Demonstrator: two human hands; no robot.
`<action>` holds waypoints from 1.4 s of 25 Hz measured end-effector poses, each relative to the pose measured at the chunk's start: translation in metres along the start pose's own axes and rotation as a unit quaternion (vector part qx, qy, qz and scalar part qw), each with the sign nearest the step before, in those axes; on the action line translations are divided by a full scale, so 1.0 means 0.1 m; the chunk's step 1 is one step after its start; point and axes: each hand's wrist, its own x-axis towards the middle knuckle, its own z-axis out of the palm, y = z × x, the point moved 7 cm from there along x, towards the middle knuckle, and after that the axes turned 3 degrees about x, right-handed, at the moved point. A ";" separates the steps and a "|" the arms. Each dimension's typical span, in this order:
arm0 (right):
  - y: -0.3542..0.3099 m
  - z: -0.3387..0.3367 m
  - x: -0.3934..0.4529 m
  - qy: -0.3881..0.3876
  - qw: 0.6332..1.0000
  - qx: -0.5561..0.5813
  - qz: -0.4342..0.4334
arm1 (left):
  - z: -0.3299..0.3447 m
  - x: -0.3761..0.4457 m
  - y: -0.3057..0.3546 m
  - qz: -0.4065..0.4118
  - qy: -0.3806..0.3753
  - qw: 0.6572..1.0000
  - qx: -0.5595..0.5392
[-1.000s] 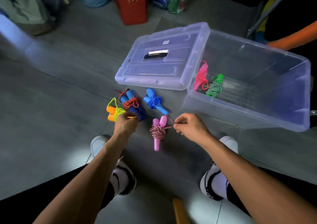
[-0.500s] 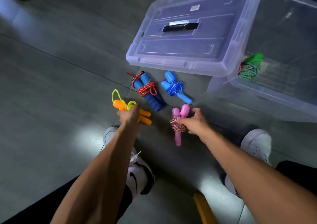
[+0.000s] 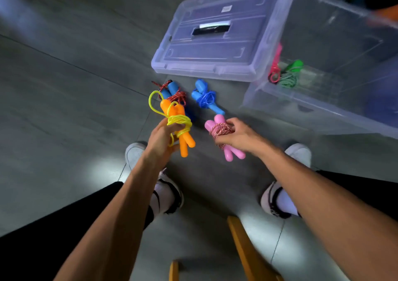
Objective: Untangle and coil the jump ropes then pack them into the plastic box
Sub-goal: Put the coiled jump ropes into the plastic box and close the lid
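Observation:
My left hand (image 3: 163, 138) grips a coiled orange-handled jump rope (image 3: 179, 125) with a yellow cord, lifted off the floor. My right hand (image 3: 239, 135) grips a coiled pink-handled jump rope (image 3: 219, 127) with a red-and-white cord, also raised. On the floor beyond lie a dark blue-handled rope with a red cord (image 3: 174, 93) and a light blue rope (image 3: 205, 97), both coiled. The clear plastic box (image 3: 323, 108) stands at the right; a pink rope (image 3: 276, 65) and a green rope (image 3: 290, 75) lie inside it.
The box's clear lid (image 3: 215, 41) lies flat on the grey floor, left of the box. My two feet in white shoes (image 3: 137, 155) stand below the hands. Yellow wooden bars (image 3: 247, 250) cross the bottom of the view.
Both hands have lifted their coiled ropes off the floor and drawn them toward me. The view has shifted, and the pink rope in the box shows again.

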 end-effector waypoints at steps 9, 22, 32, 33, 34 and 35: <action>0.05 -1.91 -1.33 0.097 0.992 0.004 -0.084 | 1.67 -0.72 0.81 0.140 -0.131 0.966 0.174; 1.21 -3.46 -0.99 0.204 0.937 0.282 -0.023 | 3.99 0.33 1.61 0.132 -0.179 0.903 0.368; 1.47 -3.49 -0.04 0.272 0.950 0.151 0.007 | 4.22 1.32 1.20 0.181 -0.110 0.864 0.457; 1.42 -3.43 0.00 0.264 0.955 0.137 -0.010 | 4.21 1.28 1.24 0.209 -0.098 0.854 0.467; 1.37 -3.36 0.03 0.251 0.961 0.113 -0.020 | 4.18 1.26 1.24 0.220 -0.098 0.851 0.467; 1.33 -3.29 0.03 0.247 0.966 0.078 -0.021 | 4.12 1.25 1.25 0.231 -0.099 0.851 0.462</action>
